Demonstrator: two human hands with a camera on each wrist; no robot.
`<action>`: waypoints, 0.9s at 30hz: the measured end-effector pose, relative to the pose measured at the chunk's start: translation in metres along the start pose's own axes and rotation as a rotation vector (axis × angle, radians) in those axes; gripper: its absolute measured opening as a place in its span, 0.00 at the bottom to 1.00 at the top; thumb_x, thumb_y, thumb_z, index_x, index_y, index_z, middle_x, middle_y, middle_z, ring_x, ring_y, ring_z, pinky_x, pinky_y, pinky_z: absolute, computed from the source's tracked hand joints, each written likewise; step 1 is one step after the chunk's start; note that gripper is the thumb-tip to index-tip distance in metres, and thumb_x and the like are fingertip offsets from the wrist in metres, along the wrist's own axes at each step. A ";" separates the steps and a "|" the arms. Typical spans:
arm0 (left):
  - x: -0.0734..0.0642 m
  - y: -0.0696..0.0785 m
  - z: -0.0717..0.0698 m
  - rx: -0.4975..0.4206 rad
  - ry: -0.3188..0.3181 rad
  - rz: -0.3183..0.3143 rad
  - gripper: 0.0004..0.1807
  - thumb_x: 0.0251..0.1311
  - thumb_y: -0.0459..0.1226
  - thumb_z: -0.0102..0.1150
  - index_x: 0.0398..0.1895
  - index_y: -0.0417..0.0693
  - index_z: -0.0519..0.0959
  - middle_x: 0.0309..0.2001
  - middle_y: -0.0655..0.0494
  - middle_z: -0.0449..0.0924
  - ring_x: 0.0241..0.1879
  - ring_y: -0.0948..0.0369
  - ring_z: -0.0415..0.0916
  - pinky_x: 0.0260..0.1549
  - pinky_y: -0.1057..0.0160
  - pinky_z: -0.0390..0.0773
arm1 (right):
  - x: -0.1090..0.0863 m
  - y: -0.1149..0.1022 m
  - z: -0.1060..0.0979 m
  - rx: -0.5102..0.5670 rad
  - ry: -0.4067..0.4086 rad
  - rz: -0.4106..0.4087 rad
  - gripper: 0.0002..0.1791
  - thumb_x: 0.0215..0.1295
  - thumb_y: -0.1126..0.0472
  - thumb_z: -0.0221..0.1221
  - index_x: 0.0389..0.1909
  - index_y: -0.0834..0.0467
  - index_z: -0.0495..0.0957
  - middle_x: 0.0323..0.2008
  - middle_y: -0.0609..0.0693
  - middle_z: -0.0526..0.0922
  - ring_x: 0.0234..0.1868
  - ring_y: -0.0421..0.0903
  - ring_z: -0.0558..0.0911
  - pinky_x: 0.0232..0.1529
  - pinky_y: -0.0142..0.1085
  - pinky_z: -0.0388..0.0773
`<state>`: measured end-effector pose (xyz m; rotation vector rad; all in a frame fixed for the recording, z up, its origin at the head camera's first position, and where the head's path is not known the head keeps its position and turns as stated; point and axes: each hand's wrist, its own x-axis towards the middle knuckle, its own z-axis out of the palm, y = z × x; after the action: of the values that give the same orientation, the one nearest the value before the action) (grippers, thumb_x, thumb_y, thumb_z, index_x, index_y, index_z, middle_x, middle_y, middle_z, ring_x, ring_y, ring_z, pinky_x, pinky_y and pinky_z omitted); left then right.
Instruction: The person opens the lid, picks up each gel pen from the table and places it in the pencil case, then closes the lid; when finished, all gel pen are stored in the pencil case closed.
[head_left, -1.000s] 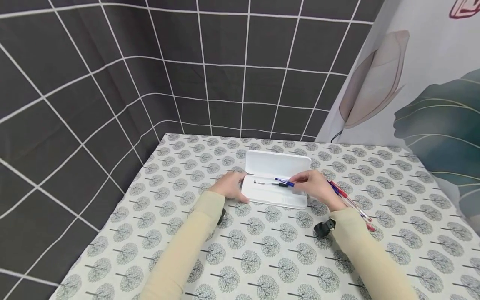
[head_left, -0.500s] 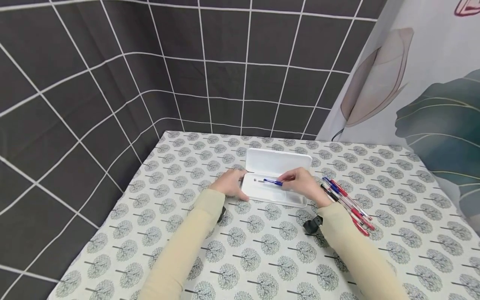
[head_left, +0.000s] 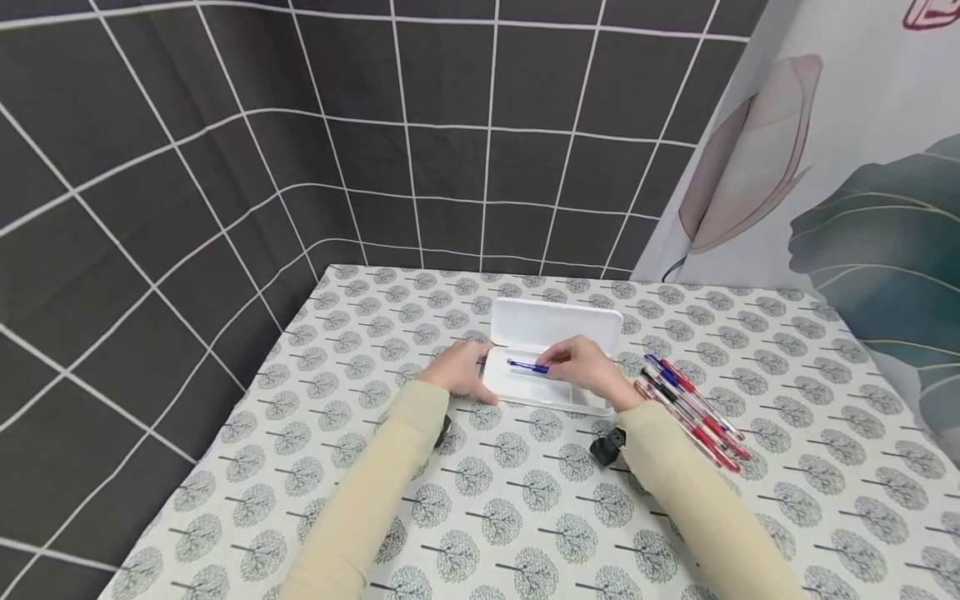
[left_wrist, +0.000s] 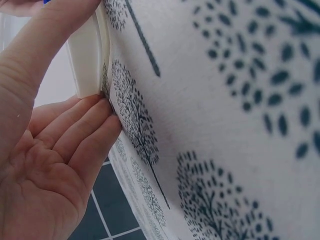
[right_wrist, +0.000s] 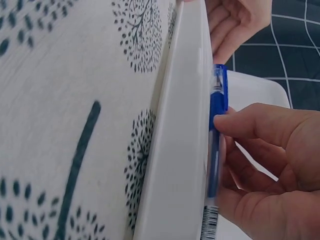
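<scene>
A white pencil case (head_left: 525, 390) lies on the table with its lid (head_left: 555, 323) raised at the back. My left hand (head_left: 457, 371) holds the left end of the case, thumb at the front corner and fingers at the back corner. In the left wrist view, the fingertips meet the case's (left_wrist: 86, 60) end close to the cloth. Between thumb and fingers of my right hand (head_left: 581, 364) is a blue pen (head_left: 529, 367), pinched inside the case. In the right wrist view, the pen (right_wrist: 215, 160) runs alongside the case's front wall, blue cap towards the left hand.
Several red, blue and black pens (head_left: 708, 432) lie in a slanting bundle right of the case, partly under the right forearm. Tree-patterned cloth (head_left: 517, 533) covers the table. A dark gridded curtain (head_left: 442, 158) hangs behind and left, a pale printed one (head_left: 750, 167) at right.
My right hand has carried the blue pen leftward and down into the case, over a black pen part visible there earlier. More of the pen bundle shows. The left hand has stayed put.
</scene>
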<state>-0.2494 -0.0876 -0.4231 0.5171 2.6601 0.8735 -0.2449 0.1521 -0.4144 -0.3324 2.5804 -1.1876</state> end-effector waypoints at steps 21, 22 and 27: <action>0.001 -0.002 0.000 0.035 0.003 -0.006 0.50 0.29 0.43 0.84 0.65 0.49 0.72 0.60 0.53 0.78 0.53 0.57 0.77 0.63 0.56 0.72 | -0.001 0.001 -0.005 0.045 0.041 0.023 0.16 0.56 0.66 0.65 0.47 0.59 0.84 0.42 0.55 0.87 0.42 0.47 0.84 0.53 0.44 0.79; 0.001 -0.002 0.000 0.033 0.003 -0.005 0.50 0.29 0.43 0.84 0.65 0.49 0.72 0.60 0.53 0.78 0.54 0.57 0.77 0.63 0.55 0.72 | -0.002 0.001 -0.006 0.049 0.049 0.023 0.16 0.56 0.66 0.65 0.47 0.58 0.84 0.42 0.54 0.87 0.42 0.47 0.84 0.53 0.44 0.79; 0.000 -0.001 0.001 0.028 0.003 -0.005 0.50 0.29 0.42 0.84 0.64 0.49 0.73 0.60 0.53 0.78 0.53 0.57 0.77 0.63 0.55 0.72 | -0.005 0.003 -0.011 0.070 0.067 0.001 0.16 0.57 0.64 0.66 0.47 0.60 0.84 0.41 0.55 0.87 0.41 0.45 0.84 0.50 0.40 0.81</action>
<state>-0.2493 -0.0877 -0.4239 0.5155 2.6786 0.8377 -0.2441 0.1634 -0.4086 -0.2807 2.5874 -1.3064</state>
